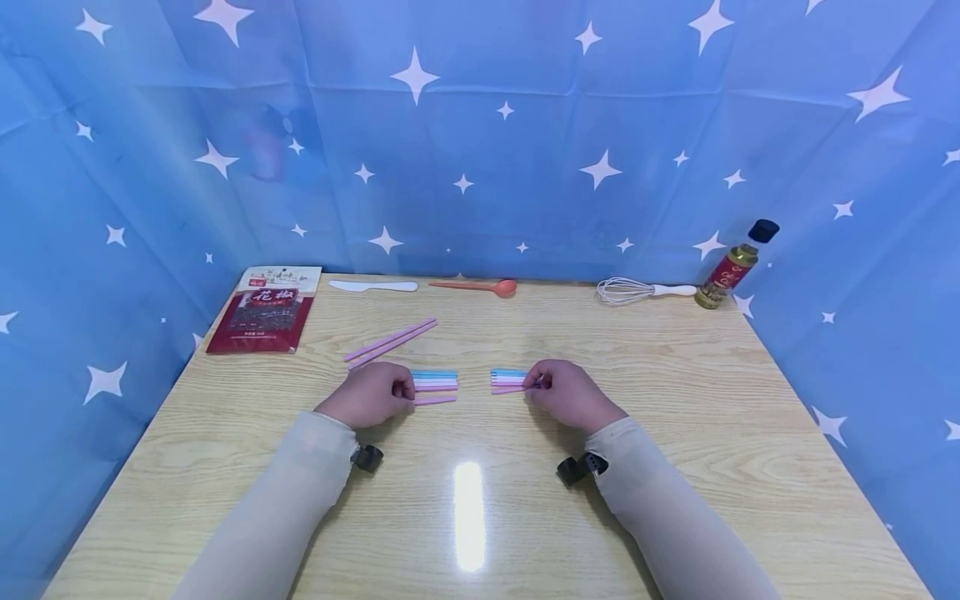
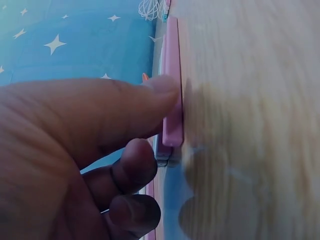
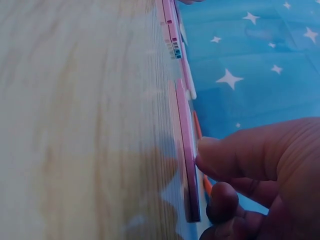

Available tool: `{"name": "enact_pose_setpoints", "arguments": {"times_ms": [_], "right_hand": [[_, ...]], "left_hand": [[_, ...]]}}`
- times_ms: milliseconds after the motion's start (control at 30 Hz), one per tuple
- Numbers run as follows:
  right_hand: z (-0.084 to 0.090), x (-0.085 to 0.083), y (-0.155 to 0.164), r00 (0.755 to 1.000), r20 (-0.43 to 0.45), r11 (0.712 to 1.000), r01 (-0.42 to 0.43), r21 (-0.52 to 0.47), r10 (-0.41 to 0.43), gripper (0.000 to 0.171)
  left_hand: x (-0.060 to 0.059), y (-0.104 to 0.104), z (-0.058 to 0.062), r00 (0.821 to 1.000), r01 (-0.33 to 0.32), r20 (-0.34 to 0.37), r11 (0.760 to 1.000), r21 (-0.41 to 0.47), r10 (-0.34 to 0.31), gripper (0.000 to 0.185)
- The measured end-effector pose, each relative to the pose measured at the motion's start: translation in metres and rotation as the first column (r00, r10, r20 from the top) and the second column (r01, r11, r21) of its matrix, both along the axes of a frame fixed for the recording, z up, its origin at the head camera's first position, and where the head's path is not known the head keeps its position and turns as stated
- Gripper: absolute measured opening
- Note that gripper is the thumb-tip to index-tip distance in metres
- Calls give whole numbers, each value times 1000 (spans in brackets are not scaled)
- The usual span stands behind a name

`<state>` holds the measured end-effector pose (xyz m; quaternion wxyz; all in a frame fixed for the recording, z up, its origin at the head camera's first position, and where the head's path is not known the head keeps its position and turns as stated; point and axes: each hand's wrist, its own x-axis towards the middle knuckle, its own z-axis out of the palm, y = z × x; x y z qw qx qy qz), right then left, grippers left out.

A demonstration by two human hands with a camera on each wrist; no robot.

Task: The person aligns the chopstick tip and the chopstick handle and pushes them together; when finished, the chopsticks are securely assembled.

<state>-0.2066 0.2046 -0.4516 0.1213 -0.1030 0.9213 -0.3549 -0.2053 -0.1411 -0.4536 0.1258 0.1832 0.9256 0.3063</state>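
Observation:
My left hand (image 1: 372, 394) pinches a pink chopstick (image 2: 172, 95) between thumb and fingers. That chopstick lies a little nearer to me than a row of blue, white and pink chopsticks (image 1: 435, 380), whose left ends are hidden under the hand. My right hand (image 1: 564, 393) holds a pink chopstick (image 3: 186, 145) by thumb and fingers at the near edge of a second, similar row (image 1: 508, 375). Its right part is covered by the hand. The two rows lie in line, with a gap between their ends.
Two pink chopsticks (image 1: 390, 342) lie slanted behind my left hand. Along the back edge lie a red spice packet (image 1: 262, 312), a white knife (image 1: 372, 286), an orange spoon (image 1: 480, 287) and a whisk (image 1: 637, 290). An oil bottle (image 1: 731, 271) stands at the right rear corner, before a blue curtain.

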Motion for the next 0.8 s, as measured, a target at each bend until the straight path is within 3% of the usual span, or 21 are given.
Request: {"name": "enact_pose_setpoints", "arguments": {"times_ms": [200, 400, 567, 800], "right_hand": [[1, 1, -1, 1000, 6, 998, -5, 68, 5, 4], [4, 2, -4, 1000, 20, 994, -19, 112, 17, 11], [3, 3, -7, 996, -63, 998, -67, -5, 67, 6], [3, 6, -11, 988, -119, 976, -119, -185, 98, 3]], "left_hand": [[-1, -1, -2, 1000, 22, -9, 1000, -7, -22, 16], [-2, 1, -1, 999, 23, -39, 997, 73, -20, 14], [-1, 4, 1, 999, 21, -45, 987, 157, -14, 11], [1, 8, 4, 999, 18, -54, 974, 227, -6, 7]]}}
